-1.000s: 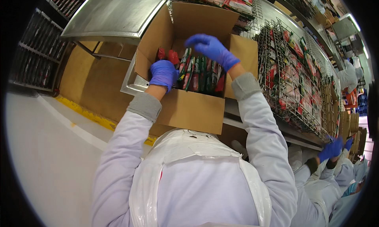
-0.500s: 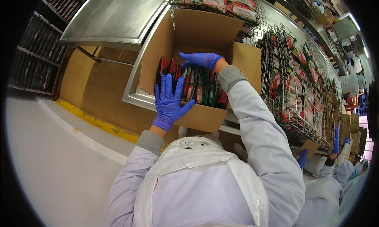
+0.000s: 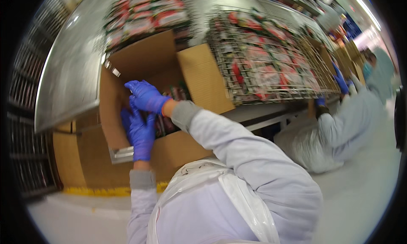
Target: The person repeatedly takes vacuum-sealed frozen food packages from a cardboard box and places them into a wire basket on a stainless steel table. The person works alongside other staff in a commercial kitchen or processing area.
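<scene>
Both hands in a box part filled and not yet closed

Around the view's ten o'clock sat an open cardboard box (image 3: 146,53), a metal corner (image 3: 122,154) showing beneath it at seven o'clock. Red and green packets (image 3: 165,127) stood inside, visible from its three to five o'clock. Those much were in; the hands hid the rest, so how full the box was could not be told.

The left hand (image 3: 142,131) reached in at seven o'clock, fingers spread, with no hold that showed. The right hand (image 3: 148,99) crossed above its fingertips, fingers bent toward nine o'clock; whether its grip had hold of anything could not be told.

Closing remained undone: a side flap (image 3: 205,76) hung outward between two and three o'clock. More packets lay unboxed, in a pile (image 3: 146,15) at twelve o'clock and in a wire basket (image 3: 216,27) past the flap.
</scene>
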Tool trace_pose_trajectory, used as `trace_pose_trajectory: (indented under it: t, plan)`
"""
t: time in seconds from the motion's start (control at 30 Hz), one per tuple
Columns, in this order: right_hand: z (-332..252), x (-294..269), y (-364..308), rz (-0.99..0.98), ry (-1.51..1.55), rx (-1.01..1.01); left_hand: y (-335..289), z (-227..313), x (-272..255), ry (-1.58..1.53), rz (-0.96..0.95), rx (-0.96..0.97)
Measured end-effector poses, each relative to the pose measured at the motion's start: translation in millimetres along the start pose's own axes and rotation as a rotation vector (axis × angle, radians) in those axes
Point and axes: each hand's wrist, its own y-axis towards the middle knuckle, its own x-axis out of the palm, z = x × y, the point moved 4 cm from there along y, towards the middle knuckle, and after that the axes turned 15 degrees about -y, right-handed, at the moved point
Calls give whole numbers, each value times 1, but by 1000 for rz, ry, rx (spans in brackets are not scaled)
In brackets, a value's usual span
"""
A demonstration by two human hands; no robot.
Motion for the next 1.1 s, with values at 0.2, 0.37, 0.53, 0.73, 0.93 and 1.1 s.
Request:
trace_pose_trajectory:
  t: [0.2,0.37,0.53,0.73,0.93,1.1]
  plan:
    - [-29,-289,-133,19,312,-227,53,60,-21,-356,53,20]
    - [41,-451,-220,305,-389,24,153,277,-27,-1231,-142,359]
    - [128,-529,-286,353,-618,313,249,421,85,-863,-703,508]
    - [210,-579,-260,80,-913,276,307,494,183,202,-521,1082]
    - [332,-559,-159,-337,-954,304,327,509,266,126,-710,975]
    - [461,-510,-112,-439,-862,348,309,534,279,180,-560,1044]
